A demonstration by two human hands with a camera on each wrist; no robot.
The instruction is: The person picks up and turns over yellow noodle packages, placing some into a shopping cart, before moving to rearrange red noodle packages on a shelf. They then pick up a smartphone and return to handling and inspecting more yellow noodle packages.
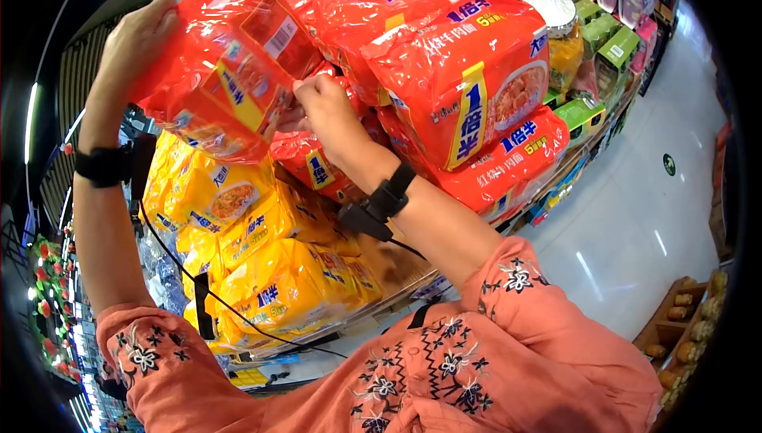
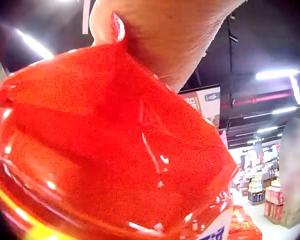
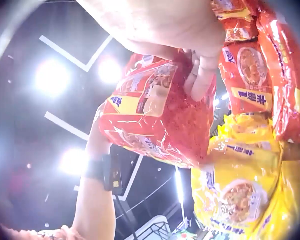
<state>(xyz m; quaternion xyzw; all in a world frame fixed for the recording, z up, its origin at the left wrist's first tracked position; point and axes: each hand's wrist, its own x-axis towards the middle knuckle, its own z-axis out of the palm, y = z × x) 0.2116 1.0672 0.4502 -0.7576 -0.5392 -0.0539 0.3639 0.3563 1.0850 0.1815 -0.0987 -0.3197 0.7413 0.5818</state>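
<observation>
A red multipack of instant noodles [image 1: 218, 76] is held up tilted above the yellow packs, its barcode end toward the upper right. My left hand [image 1: 141, 36] grips its far left side; in the left wrist view the red wrapper [image 2: 115, 125] bunches up at that hand. At the pack's right end, my right hand [image 1: 327, 111] pinches the wrapper's edge with thumb and bent fingers. The right wrist view shows its fingers [image 3: 202, 75] against the pack's end face. The left fingers are mostly hidden behind the pack.
Yellow noodle packs [image 1: 278, 282] are stacked below the held pack. To the right, red noodle packs [image 1: 468, 68] form a taller pile, with a smaller red pack [image 1: 313, 165] lower between them. Green boxes [image 1: 619, 48] stand farther right, beside the shiny floor [image 1: 619, 219].
</observation>
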